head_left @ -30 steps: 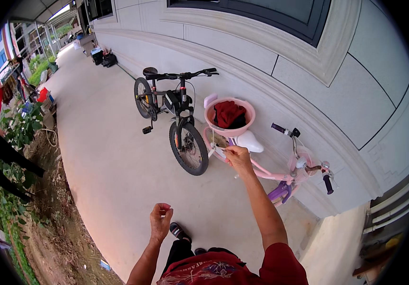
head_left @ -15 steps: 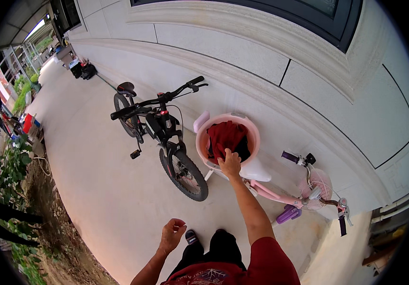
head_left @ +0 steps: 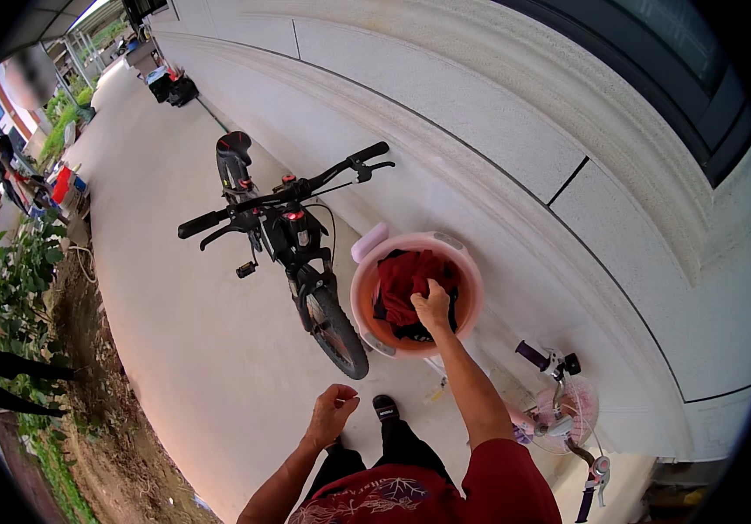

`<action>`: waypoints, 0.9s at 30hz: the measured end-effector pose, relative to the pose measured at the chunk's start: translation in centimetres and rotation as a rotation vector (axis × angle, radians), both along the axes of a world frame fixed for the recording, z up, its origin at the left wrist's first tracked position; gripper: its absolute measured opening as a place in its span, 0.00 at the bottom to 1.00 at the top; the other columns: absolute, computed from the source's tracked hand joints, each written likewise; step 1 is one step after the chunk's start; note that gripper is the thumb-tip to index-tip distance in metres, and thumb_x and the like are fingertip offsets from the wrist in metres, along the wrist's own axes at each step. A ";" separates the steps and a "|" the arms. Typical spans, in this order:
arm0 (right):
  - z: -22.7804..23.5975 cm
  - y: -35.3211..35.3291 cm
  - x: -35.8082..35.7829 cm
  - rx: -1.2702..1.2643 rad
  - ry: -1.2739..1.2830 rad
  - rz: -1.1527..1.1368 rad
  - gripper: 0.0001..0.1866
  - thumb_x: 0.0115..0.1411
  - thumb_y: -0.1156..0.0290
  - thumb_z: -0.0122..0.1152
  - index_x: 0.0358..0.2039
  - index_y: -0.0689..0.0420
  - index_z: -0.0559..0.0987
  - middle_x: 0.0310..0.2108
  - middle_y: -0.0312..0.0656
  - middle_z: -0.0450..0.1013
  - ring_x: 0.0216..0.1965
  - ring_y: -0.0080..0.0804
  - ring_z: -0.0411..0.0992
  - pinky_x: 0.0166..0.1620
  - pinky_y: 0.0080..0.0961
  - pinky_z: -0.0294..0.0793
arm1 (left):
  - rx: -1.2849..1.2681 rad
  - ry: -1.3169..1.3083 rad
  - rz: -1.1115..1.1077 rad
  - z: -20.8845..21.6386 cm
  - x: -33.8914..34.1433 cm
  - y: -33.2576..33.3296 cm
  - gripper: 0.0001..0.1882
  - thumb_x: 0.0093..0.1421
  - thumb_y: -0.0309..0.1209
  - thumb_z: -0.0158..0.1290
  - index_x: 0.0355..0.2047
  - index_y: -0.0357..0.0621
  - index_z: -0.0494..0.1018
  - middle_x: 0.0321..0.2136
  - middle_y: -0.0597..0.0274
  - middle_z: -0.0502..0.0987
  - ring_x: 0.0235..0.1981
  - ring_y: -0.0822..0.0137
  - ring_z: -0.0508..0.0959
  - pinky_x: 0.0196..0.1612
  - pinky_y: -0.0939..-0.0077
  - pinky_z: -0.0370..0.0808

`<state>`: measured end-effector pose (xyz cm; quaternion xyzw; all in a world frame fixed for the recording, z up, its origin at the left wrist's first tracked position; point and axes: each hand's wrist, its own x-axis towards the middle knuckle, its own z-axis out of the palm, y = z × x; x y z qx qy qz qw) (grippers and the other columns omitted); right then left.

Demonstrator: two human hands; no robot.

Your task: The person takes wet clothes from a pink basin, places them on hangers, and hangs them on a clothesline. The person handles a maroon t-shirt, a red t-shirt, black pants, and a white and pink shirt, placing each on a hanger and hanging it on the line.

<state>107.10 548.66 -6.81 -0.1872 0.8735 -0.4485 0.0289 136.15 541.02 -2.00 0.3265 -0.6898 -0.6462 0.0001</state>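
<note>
A round pink basin (head_left: pixel 473 325) stands by the wall, with dark red and black clothes (head_left: pixel 410 272) heaped in it. My right hand (head_left: pixel 432 307) reaches over its near side, its fingers closed on the dark red cloth on top. My left hand (head_left: pixel 332 414) hangs in front of my body, away from the basin. Its fingers are curled in toward the thumb, and I see nothing between them. What bears the basin is hidden beneath it.
A black bicycle (head_left: pixel 301 236) stands left of the basin, its front wheel close to the rim. To the right, a pink bicycle's handlebar (head_left: pixel 559 425) leans by the pale wall (head_left: pixel 515 113). Plants (head_left: pixel 35 279) line the concrete path (head_left: pixel 166 227) on the left.
My view has shifted, and the basin looks larger and now covers the pink bicycle's white seat. My right hand stays on the red cloth, now further inside the rim. My left fingers have curled tighter.
</note>
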 end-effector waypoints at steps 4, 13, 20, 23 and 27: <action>5.5 1.4 -4.4 -0.429 -0.467 0.071 0.13 0.48 0.71 0.55 0.36 0.58 0.76 0.21 0.34 0.70 0.21 0.24 0.70 0.20 0.27 0.71 | 0.170 -0.009 0.094 1.8 -3.9 0.4 0.24 0.55 0.35 0.54 0.49 0.37 0.62 0.34 0.58 0.74 0.31 0.69 0.74 0.32 0.76 0.72; 19.0 3.3 -4.2 -0.779 -0.771 0.366 0.15 0.52 0.78 0.50 0.41 0.67 0.73 0.35 0.41 0.72 0.33 0.27 0.73 0.34 0.25 0.76 | 1.110 0.101 0.150 5.1 -12.5 -1.2 0.42 0.54 0.62 0.45 0.59 0.48 0.54 0.51 0.47 0.66 0.50 0.49 0.70 0.45 0.54 0.72; 24.3 3.4 2.0 -0.962 -0.781 0.889 0.26 0.42 0.74 0.54 0.46 0.70 0.71 0.41 0.46 0.72 0.44 0.33 0.70 0.52 0.31 0.66 | 1.444 0.914 0.263 11.0 -14.9 -1.0 0.44 0.51 0.63 0.47 0.61 0.52 0.53 0.61 0.56 0.57 0.61 0.55 0.58 0.63 0.53 0.52; 22.7 2.9 3.0 -0.753 -0.609 1.449 0.25 0.40 0.71 0.57 0.41 0.69 0.74 0.38 0.45 0.67 0.38 0.29 0.65 0.45 0.24 0.61 | 1.428 1.073 0.350 13.4 -12.2 -3.7 0.36 0.55 0.57 0.48 0.57 0.46 0.61 0.59 0.57 0.60 0.58 0.57 0.61 0.63 0.59 0.53; 22.4 1.3 5.5 -0.257 -0.182 1.605 0.24 0.40 0.67 0.60 0.41 0.63 0.75 0.40 0.46 0.65 0.40 0.34 0.64 0.45 0.27 0.63 | -0.435 0.519 0.200 16.6 -7.1 -4.4 0.29 0.55 0.42 0.53 0.55 0.47 0.61 0.52 0.64 0.67 0.51 0.65 0.67 0.56 0.70 0.61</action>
